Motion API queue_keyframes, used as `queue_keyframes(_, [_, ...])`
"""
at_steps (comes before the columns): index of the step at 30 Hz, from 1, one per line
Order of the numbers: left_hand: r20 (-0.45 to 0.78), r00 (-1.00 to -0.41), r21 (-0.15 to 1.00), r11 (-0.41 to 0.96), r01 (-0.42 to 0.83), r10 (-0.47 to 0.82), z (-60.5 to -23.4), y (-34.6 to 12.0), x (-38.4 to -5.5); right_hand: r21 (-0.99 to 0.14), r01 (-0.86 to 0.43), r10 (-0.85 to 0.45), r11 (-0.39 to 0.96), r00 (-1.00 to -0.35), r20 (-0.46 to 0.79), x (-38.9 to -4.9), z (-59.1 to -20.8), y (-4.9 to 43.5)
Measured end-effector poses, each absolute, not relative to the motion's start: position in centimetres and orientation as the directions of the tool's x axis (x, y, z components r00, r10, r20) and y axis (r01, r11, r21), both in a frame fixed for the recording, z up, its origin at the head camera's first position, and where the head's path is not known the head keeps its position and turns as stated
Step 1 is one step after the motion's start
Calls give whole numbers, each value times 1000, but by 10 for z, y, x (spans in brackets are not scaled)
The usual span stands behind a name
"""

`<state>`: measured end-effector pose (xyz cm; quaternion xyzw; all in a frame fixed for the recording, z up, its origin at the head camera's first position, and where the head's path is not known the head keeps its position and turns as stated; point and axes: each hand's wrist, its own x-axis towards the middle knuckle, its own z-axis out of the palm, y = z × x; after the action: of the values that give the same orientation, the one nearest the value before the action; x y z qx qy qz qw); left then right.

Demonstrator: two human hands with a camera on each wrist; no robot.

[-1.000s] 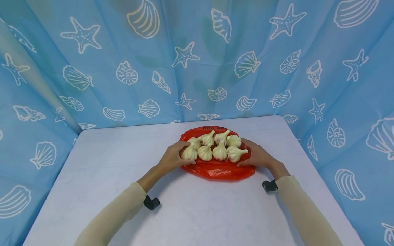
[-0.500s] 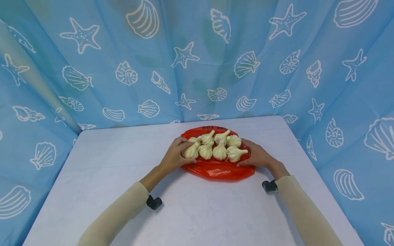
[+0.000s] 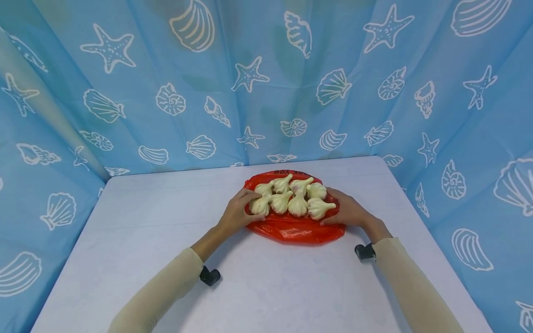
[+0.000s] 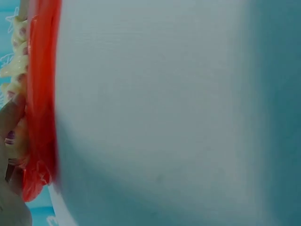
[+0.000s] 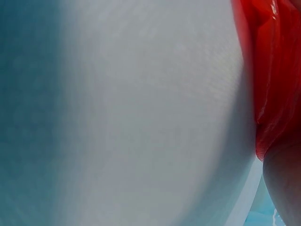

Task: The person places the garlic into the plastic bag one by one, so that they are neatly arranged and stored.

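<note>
Several pale garlic bulbs (image 3: 297, 206) sit in two rows on a red plastic bag (image 3: 291, 231), which bears dark lettering at its far edge. My left hand (image 3: 234, 215) grips the left end of the rows, thumb in front and fingers behind the end garlic bulb (image 3: 260, 207). At the other end, my right hand (image 3: 352, 213) spans the two rightmost bulbs, its thumb near the front garlic bulb (image 3: 319, 209) and its fingers by the back garlic bulb (image 3: 317, 190). The left wrist view shows the thumb (image 4: 13, 113) against a bulb; in the right wrist view the bag (image 5: 277, 70) hides the garlic.
A white table (image 3: 266, 286) lies under the bag. Blue curtains (image 3: 266, 111) with white shells and starfish enclose its back and sides. Black wrist devices (image 3: 210, 276) show below both wrists.
My left hand has shifted slightly to the right, and the bulbs at the left and middle have moved right with it, closer together. The right hand has stayed in place.
</note>
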<state>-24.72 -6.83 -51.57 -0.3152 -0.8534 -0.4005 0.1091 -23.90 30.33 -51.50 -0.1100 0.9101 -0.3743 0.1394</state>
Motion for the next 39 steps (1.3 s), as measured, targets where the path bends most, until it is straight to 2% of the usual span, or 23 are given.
queue_keyframes(6, [433,-793,586,534,609,429,-516,-69,-246,-717,-108,-313,688,-936,-160,-241,-517,304])
queue_keyframes(19, [426,-801,608,522,598,420,-521,-72,-247,-707,-94,-299,701,-938,-173,-242,-518,304])
queue_keyframes(28, [333,-855,650,560,514,398,-521,-70,-251,-700,-107,-309,706,-936,-168,-242,-517,302])
queue_keyframes(39, [332,-825,622,552,555,457,-511,-78,-253,-681,-116,-306,723,-938,-165,-241,-510,299])
